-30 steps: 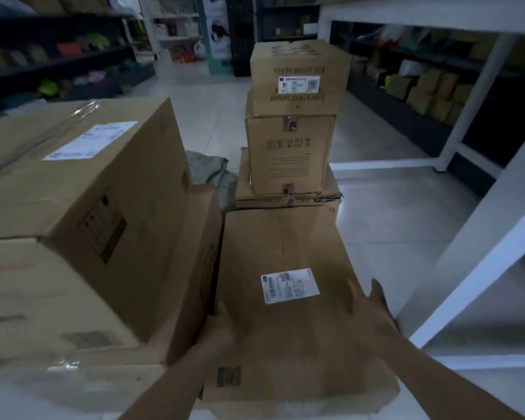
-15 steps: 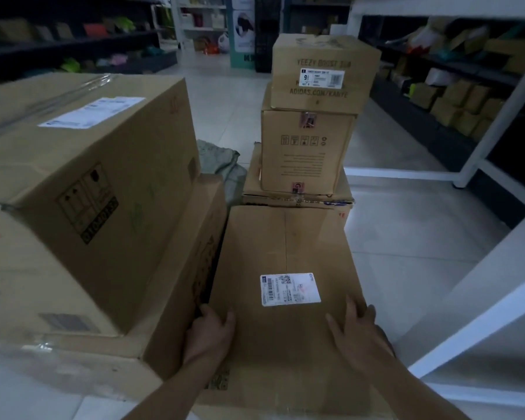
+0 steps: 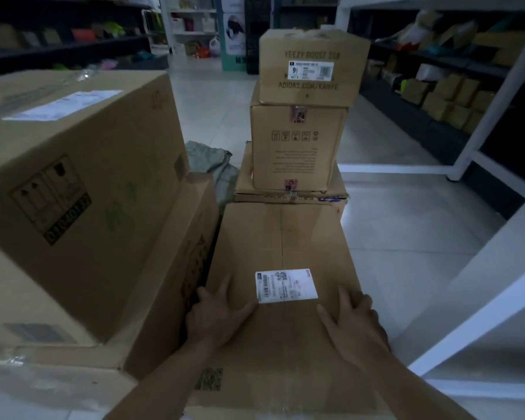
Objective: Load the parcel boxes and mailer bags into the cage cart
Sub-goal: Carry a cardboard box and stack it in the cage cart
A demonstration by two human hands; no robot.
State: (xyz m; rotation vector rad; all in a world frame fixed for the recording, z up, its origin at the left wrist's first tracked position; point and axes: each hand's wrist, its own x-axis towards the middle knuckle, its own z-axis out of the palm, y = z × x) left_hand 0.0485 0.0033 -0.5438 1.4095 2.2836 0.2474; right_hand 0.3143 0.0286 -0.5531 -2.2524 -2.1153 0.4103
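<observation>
Bracing for a lift is how I read the head view. Both hands lie on top of the near box (image 3: 282, 237), which sits low on the floor (image 3: 406, 225), just beside the left boxes (image 3: 73, 183) and close against the far stack (image 3: 297, 147).

The left hand (image 3: 222, 316) is spread flat just left of the label (image 3: 286, 285). Its fingers (image 3: 228, 283) are straight, the outer ones reach the box's left edge, and it holds nothing. The right hand (image 3: 356, 324) lies right of the label with thumb and forefinger flat on the card. Its other fingers pass over the right edge, and I cannot tell whether they hook round it.

A grey-green bag (image 3: 212, 165) lies crumpled farther off, between the left boxes and the stack. No cage cart shows, so none of these things looks loaded yet.

The next move, I judge, calls for a firmer hold, with fingers down both sides and under the box. The left side is tight against its neighbour, so the box may need sliding right or tilting first. After that comes a level lift and a turn toward the cart, wherever it stands.
</observation>
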